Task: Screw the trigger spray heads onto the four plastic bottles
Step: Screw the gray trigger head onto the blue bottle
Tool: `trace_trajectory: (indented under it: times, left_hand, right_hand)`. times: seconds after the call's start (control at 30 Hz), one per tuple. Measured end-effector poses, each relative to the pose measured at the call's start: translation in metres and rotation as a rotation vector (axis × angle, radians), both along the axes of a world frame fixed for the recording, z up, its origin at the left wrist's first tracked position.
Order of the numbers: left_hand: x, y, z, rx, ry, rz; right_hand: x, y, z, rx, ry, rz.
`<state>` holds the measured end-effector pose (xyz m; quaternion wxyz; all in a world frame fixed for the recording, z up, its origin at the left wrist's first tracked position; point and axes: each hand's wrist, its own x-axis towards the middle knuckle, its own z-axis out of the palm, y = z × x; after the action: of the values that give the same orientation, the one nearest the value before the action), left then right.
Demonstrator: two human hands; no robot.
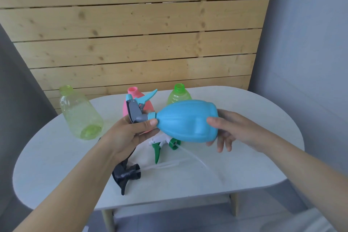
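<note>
Below the left hand (130,133) lies a black head (125,174); a green head (162,145) lies under the blue bottle (186,120), held sideways. The left hand grips its grey head (134,112), the right hand (227,128) cups its base. Behind stand three open bottles.

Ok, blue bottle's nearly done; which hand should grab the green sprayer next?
Probably the right hand: it only steadies the blue bottle, and the green sprayer lies just below it. The left hand grips the attached spray head.

You are in a plain home-like room: a white oval surface (235,171), pine plank panel (139,30), grey walls (310,43).
</note>
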<state>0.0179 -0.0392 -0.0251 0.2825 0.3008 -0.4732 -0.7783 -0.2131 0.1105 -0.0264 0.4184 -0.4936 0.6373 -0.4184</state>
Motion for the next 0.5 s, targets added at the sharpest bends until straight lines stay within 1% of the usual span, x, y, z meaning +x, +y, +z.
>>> trace_trajectory:
  times: [0.1, 0.2, 0.33, 0.4, 0.5]
  left_hand:
    - [0.0, 0.003, -0.001, 0.021, 0.018, -0.033]
    - [-0.004, 0.006, 0.0, 0.049, 0.025, -0.002]
    - [-0.008, 0.007, 0.0, 0.083, 0.038, 0.025]
    - [-0.008, 0.007, 0.002, 0.062, 0.044, 0.003]
    - [-0.009, 0.007, 0.001, 0.02, 0.072, 0.005]
  right_hand:
    - [0.002, 0.0, 0.0, 0.011, -0.01, -0.035]
    - [0.008, -0.002, -0.001, -0.066, -0.086, -0.075]
    - [0.011, -0.003, 0.002, -0.116, -0.01, -0.075]
    - [0.008, -0.003, 0.004, -0.132, -0.01, -0.069]
    - [0.007, -0.003, 0.006, -0.098, -0.004, -0.118]
